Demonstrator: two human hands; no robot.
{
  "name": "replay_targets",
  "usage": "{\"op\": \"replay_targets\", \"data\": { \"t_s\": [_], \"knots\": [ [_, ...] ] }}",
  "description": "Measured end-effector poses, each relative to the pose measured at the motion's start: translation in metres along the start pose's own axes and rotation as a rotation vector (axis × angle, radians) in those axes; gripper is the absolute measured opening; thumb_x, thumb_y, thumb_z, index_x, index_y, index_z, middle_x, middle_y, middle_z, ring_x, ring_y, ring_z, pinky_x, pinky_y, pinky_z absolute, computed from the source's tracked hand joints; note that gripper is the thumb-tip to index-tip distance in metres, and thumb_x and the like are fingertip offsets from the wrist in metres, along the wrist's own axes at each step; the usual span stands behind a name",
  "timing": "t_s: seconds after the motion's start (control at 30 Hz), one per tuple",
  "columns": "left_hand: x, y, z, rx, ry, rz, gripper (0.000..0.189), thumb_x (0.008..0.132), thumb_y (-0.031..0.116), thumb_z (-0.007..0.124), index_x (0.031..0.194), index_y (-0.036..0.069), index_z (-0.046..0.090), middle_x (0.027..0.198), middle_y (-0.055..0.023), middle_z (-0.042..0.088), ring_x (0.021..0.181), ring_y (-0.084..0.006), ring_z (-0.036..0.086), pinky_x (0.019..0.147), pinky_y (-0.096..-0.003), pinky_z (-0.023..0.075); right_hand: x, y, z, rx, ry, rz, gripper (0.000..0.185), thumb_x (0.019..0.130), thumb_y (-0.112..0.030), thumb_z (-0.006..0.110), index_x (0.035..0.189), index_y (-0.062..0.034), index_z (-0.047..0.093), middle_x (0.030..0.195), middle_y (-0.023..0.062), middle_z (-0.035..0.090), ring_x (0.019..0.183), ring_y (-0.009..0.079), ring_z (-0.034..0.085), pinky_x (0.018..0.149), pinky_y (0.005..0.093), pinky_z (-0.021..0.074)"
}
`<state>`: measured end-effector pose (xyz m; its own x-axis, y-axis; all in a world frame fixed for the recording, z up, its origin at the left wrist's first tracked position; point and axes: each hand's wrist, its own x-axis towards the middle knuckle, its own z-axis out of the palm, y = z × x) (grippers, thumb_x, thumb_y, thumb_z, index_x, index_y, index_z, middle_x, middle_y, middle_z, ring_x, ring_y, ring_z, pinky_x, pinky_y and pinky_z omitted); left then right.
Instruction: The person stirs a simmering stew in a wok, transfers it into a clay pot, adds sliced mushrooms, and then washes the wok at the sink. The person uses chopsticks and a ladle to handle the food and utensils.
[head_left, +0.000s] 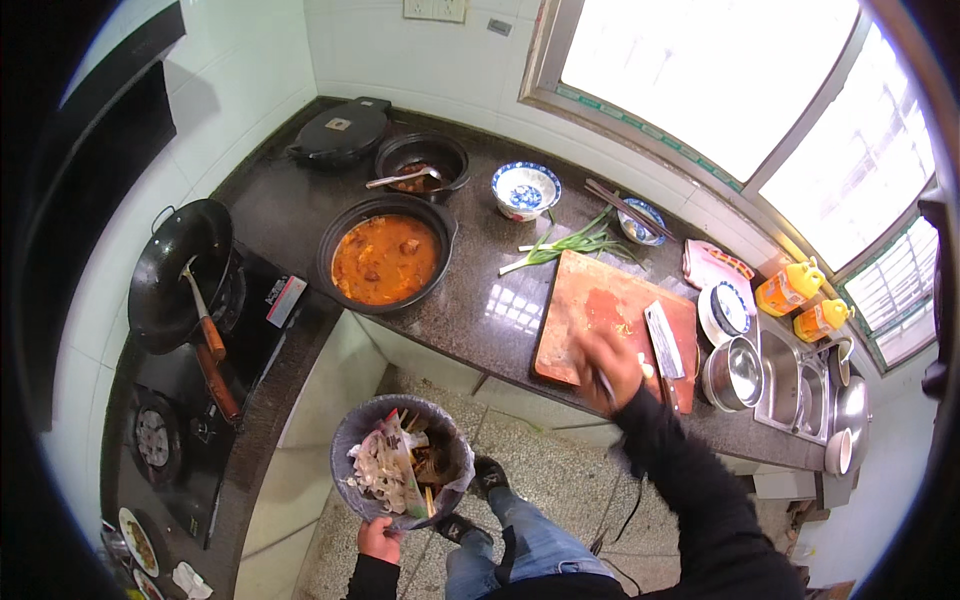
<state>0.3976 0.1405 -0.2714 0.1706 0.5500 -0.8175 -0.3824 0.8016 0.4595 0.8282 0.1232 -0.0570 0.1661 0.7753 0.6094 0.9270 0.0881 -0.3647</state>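
My left hand (380, 538) grips the near rim of a round waste bin (339, 465) lined with a plastic bag. Inside the bin lie pale peelings or crumpled scraps (379, 469), a plastic wrapper (401, 450) and some sticks. Over the front of a wooden cutting board (574, 300) is my right hand (607, 367), blurred, its fingers bent; whether it holds anything is unclear. Just right of it, a cleaver (664, 341) rests on the board, its handle towards me. Small pale pieces, perhaps garlic (645, 366), lie beside the blade. Wet patches and bits mark the board.
Spring onions (574, 244) and a patterned bowl (526, 191) lie behind the board. Left stand a pot of orange-red stew (386, 259) and a wok (176, 274) on the gas hob (169, 480). Right are a steel bowl (735, 373), the sink (780, 367) and yellow bottles (789, 286).
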Motion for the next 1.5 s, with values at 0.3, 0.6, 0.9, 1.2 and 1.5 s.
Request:
{"op": "replay_targets", "data": {
  "t_s": [0.3,0.6,0.9,1.2,1.5],
  "knots": [
    [0.039,-0.039,-0.037,-0.157,-0.009,0.015,0.032,0.071,0.0,0.056,0.101,0.011,0.057,0.09,-0.0028,0.058,0.082,-0.0209,0.056,0.066,-0.0393,0.0449,0.023,0.274,0.129,-0.988,-0.979,-0.104,0.018,0.079,-0.015,0.051,0.071,-0.0081,0.065,0.074,0.0072,0.063,0.086,0.0264,0.055,0.085,0.0364,0.0413],
    [0.094,-0.078,-0.112,-0.321,0.234,0.005,0.021,0.072,0.002,0.06,0.092,0.005,0.055,0.084,-0.0059,0.056,0.077,-0.0208,0.055,0.065,-0.0399,0.0455,0.088,0.364,0.144,-0.835,-0.832,-0.449,0.019,0.083,-0.019,0.052,0.097,-0.0055,0.049,0.085,0.0104,0.054,0.077,0.0244,0.056,0.066,0.035,0.0462],
    [0.075,-0.174,-0.266,-0.363,0.916,0.153,0.018,0.075,0.008,0.061,0.091,0.005,0.055,0.078,-0.0085,0.051,0.068,-0.0215,0.054,0.059,-0.0423,0.051,-0.103,0.292,0.225,0.121,-1.078,0.21,0.019,0.084,-0.015,0.056,0.098,-0.0029,0.061,0.071,0.0069,0.06,0.065,0.0172,0.056,0.061,0.0286,0.0476],
    [0.096,-0.366,-0.492,1.273,1.171,0.141,0.046,0.073,0.026,0.071,0.113,0.009,0.057,0.112,-0.0074,0.059,0.104,-0.029,0.052,0.093,-0.043,0.0411,-0.365,0.211,0.328,0.113,-1.826,0.14,0.019,0.079,-0.016,0.054,0.093,-0.0076,0.064,0.085,0.0141,0.065,0.073,0.0299,0.062,0.066,0.0386,0.053],
    [0.445,-0.481,-0.074,-0.821,1.133,0.241,0.073,0.091,0.042,0.053,0.145,0.013,0.014,0.15,-0.0087,0.014,0.137,-0.0293,0.019,0.111,-0.0471,0.0265,-0.248,0.675,0.46,0.028,-1.871,0.095,0.026,0.082,-0.024,0.062,0.102,-0.0077,0.061,0.075,0.0046,0.062,0.073,0.0176,0.061,0.068,0.0283,0.0491]
  ]
}}
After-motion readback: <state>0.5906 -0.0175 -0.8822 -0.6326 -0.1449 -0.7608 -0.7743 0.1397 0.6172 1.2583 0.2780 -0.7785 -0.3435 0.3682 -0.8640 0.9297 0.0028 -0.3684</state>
